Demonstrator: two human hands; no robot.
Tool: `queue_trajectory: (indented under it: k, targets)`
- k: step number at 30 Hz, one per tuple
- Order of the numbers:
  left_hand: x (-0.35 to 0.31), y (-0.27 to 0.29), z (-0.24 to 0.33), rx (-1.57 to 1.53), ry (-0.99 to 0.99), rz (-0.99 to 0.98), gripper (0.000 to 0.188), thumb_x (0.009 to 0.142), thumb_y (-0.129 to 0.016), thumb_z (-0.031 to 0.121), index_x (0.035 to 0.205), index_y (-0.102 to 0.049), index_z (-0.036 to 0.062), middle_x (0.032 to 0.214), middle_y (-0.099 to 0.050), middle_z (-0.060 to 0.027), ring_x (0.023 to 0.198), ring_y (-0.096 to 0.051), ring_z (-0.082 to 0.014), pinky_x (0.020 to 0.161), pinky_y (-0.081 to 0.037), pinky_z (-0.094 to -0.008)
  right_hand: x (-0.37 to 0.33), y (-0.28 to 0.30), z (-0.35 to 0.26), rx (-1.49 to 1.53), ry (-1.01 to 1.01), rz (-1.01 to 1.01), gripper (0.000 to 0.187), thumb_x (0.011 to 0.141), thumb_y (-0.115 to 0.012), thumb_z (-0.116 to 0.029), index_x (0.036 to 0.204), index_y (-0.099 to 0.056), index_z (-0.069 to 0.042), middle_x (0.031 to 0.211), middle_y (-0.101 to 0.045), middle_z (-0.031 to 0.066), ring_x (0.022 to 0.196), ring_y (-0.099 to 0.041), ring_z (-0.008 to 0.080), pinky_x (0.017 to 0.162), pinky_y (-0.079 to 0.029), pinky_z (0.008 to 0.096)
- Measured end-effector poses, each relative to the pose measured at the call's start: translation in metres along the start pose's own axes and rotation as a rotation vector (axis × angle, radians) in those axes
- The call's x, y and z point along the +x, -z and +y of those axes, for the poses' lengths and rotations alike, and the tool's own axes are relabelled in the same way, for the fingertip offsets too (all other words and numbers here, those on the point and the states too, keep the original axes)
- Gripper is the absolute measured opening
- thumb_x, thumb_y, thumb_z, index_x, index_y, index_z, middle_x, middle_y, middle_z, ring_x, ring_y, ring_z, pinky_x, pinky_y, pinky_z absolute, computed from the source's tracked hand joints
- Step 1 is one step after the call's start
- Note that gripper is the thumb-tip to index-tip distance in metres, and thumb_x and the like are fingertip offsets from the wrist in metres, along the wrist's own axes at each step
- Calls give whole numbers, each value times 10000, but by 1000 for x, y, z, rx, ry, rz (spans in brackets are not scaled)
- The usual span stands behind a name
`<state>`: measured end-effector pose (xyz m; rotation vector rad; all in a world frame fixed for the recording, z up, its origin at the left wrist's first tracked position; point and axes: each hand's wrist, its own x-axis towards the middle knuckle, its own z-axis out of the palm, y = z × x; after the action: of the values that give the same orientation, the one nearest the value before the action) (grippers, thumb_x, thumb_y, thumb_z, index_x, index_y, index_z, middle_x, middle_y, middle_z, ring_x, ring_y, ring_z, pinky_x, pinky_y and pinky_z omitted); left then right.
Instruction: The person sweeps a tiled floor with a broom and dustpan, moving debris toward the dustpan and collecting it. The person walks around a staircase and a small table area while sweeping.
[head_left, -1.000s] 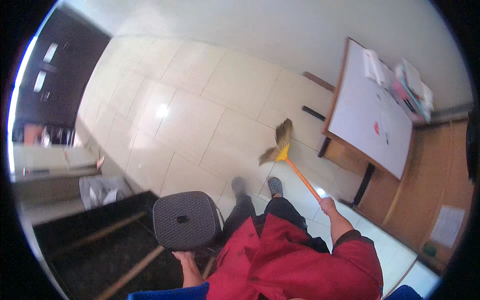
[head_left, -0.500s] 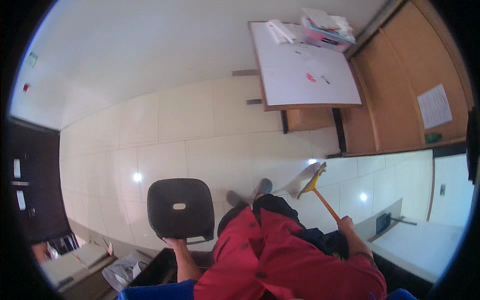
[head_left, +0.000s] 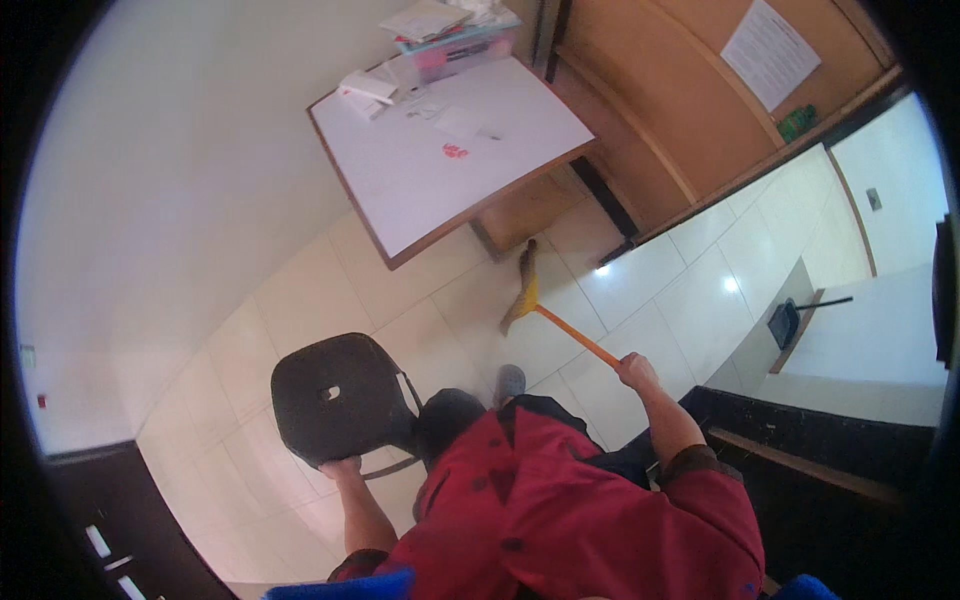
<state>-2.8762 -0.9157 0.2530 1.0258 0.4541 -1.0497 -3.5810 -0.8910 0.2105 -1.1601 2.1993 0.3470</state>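
My left hand [head_left: 341, 468] is closed on the near edge of a black chair [head_left: 345, 405]. A small oval slot shows in the chair's dark panel, and part of its frame curves out beside my leg. My right hand [head_left: 637, 372] grips the orange handle of a broom [head_left: 576, 335]. The broom's yellow head and pale bristles point away from me, low by the floor near the table's base. Whether the bristles touch the tiles I cannot tell.
Ahead stands a white-topped table [head_left: 400, 215] with papers and a clear plastic box [head_left: 460, 55]. A brown wooden partition [head_left: 680, 110] runs along its right. At the right rests a dustpan [head_left: 785, 325]; a dark door [head_left: 130, 520] is at lower left. Dark furniture [head_left: 800, 470] sits behind my right arm.
My view has turned to the right, so the table appears nearer and farther left. The broom head has swung forward and left toward the table. The chair, still in my left hand, has tilted.
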Motion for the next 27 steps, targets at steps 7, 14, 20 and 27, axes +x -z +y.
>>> queue_trajectory:
  k: [7,14,20,27]
  targets:
    - [85,-99,-35,33,-36,71,492,880,-421,405,1255,-522,102,1306,-517,-64,1192,-483,-286,1014,-364,-492,-68,58,-8,39,-355,24,284,827,-538,-260,863,-666,-9,925,-646,218,868,-637,359,760,-516,444]
    - [179,-194,-124,121,37,-29,495,878,-423,383,1264,-512,86,1299,-525,-79,1197,-480,-305,1018,-357,-494,-174,120,-17,-37,-445,-159,313,871,-521,-301,983,-658,-42,926,-670,158,888,-644,339,756,-529,394]
    - [290,-230,-176,100,165,-182,483,870,-438,391,1234,-535,89,1287,-529,-108,1168,-495,-325,1008,-357,-514,-185,162,-94,173,-648,-87,283,847,-573,-305,1042,-671,-124,959,-667,142,897,-644,311,747,-513,401]
    - [429,-236,-227,224,182,-257,515,873,-452,395,1306,-446,118,1333,-475,-91,1215,-441,-310,995,-349,-504,-56,205,-126,120,-264,60,284,855,-558,-265,1005,-661,-48,788,-644,196,759,-662,299,687,-511,397]
